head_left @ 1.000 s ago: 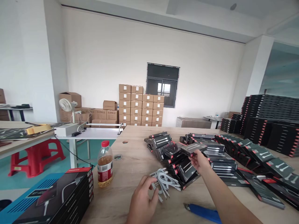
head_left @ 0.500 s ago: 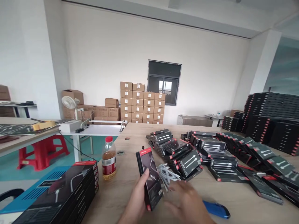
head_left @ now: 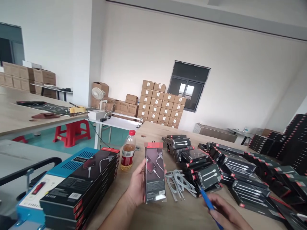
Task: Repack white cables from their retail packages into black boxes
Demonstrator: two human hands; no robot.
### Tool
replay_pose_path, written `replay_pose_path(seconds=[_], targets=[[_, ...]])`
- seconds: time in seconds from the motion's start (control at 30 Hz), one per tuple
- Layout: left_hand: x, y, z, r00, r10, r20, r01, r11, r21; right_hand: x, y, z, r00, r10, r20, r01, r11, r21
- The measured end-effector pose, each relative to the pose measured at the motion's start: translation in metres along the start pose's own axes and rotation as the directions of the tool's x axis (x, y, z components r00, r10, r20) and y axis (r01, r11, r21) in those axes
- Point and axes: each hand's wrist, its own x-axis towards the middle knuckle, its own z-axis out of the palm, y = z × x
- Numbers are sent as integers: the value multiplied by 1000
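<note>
My left hand (head_left: 137, 185) is closed round the left side of a slim black cable box (head_left: 154, 174). This box stands nearly upright, its printed side with a phone and white cables facing me. In my right hand (head_left: 224, 210) is a blue utility knife (head_left: 209, 202), its tip pointing up and to the left; a blade cannot be made out. Between the two hands, loose grey-white cables (head_left: 178, 185) lie coiled on the table. Just beyond the knife, a black cable box (head_left: 208, 175) leans on a jumbled pile of similar boxes.
At my left, a stack of black cable boxes (head_left: 79, 182) rests against a blue-and-white machine (head_left: 33, 195). A drink bottle (head_left: 128, 153) with a red cap stands behind my left hand. More boxed cables (head_left: 251, 191) cover the table's right side. Brown cartons (head_left: 155, 102) are piled by the wall.
My right hand has picked up the blue utility knife from the table. The held cable box has turned from tilted to nearly upright. The view has swung left.
</note>
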Motion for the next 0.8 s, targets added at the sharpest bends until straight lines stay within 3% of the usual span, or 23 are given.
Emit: replay_pose_path(seconds=[0.07, 0.17, 0.23, 0.27, 0.4, 0.8], targets=[[1, -1, -2, 1000, 1, -2, -1, 1000, 22, 30, -21, 26, 979, -148, -137, 147, 989, -16], [2, 0, -5, 999, 16, -49, -13, 998, 57, 67, -30, 67, 865, -392, -313, 351, 919, -181], [3, 1, -7, 994, 34, -102, -27, 997, 77, 76, -26, 89, 793, -503, -345, 422, 860, -285], [4, 1, -7, 992, 45, -121, -35, 996, 84, 75, -23, 97, 780, -534, -328, 440, 839, -319], [6, 1, -6, 990, 58, -132, -44, 994, 104, 58, -17, 106, 813, -543, -211, 456, 818, -352], [4, -1, -10, 992, 51, -117, -37, 992, 122, 52, -23, 107, 844, -506, -177, 425, 833, -355]])
